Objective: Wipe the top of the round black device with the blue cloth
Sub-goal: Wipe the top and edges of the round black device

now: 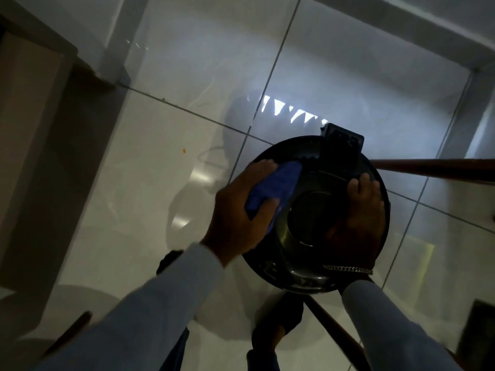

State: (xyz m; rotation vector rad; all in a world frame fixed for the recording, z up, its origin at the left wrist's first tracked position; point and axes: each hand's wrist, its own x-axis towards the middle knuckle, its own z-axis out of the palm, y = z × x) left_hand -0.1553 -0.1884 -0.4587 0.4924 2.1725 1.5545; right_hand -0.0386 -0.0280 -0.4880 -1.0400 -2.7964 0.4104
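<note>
The round black device [302, 266] fills the lower middle of the head view, seen from above, with a glossy rim, a raised centre ring and a black box-shaped part [341, 140] at its far edge. My left hand [241, 212] presses the bunched blue cloth [276, 186] onto the device's left upper surface, fingers closed over it. On the right side of the top, my right hand [359, 218] lies flat, fingers spread toward the far edge, a metal chain bracelet at the wrist. Both arms wear light long sleeves.
The device stands on dark wooden legs [434, 170] that spread right and down toward me over a glossy white tiled floor [150, 162]. A brown door frame [26, 108] runs along the left. My dark shoes [278, 325] show below the device.
</note>
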